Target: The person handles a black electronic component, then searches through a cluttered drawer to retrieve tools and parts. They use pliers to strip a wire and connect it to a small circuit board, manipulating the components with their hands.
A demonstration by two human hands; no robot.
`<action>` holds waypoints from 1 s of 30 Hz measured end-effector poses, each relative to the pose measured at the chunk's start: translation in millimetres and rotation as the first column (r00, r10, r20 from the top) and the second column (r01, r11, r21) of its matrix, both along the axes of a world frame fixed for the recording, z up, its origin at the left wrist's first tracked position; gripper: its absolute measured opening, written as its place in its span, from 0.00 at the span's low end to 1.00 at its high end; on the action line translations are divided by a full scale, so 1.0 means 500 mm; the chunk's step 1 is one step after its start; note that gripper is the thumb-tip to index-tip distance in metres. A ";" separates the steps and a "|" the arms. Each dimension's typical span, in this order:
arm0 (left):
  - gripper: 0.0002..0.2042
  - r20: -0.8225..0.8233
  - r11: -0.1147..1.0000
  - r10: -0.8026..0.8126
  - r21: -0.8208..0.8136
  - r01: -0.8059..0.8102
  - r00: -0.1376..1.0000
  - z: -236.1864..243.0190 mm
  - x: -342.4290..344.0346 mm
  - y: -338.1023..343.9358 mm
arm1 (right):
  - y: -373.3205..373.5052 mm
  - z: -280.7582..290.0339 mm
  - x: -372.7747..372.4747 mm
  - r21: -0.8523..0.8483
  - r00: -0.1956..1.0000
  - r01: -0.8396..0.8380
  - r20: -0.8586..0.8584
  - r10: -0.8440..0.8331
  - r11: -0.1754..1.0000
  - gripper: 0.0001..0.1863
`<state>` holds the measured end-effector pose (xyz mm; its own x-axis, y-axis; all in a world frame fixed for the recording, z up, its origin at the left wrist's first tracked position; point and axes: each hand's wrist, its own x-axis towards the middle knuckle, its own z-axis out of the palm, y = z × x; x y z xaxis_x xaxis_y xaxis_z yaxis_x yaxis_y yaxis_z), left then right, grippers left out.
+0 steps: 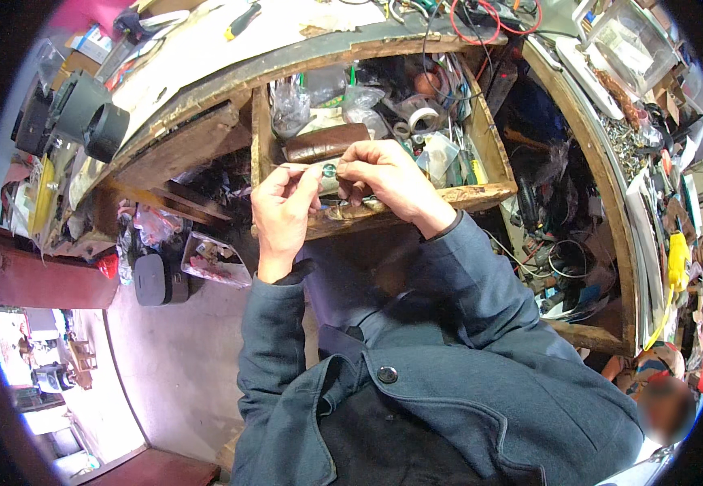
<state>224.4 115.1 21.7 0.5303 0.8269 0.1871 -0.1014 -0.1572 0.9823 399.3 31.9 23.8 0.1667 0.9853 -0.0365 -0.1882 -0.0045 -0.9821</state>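
Over the front of an open wooden drawer (493, 192), my two hands work close together. A small round green piece (329, 171) shows between my fingertips; its exact kind is too small to tell. My left hand (284, 209) is closed in a pinch at its left side. From the right, my right hand (394, 176) pinches at its other side, with the fingers curled. Just behind the fingers, inside the drawer, lies a brown oblong case (327, 142). Part of the drawer's front edge is hidden by my hands.
Clear plastic bags (290, 109) and a white tape roll (425, 118) crowd the drawer. A worktop (181, 61) runs behind it, with a screwdriver (242, 23) and red cable (474, 36). Left stands a dark container (108, 130); a yellow tool (677, 263) hangs far right.
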 end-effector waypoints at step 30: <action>0.05 0.006 1.000 -0.004 -0.008 0.004 1.000 0.002 0.000 -0.004 | 0.000 -0.002 -0.001 0.009 1.000 0.002 0.024 -0.003 1.000 0.09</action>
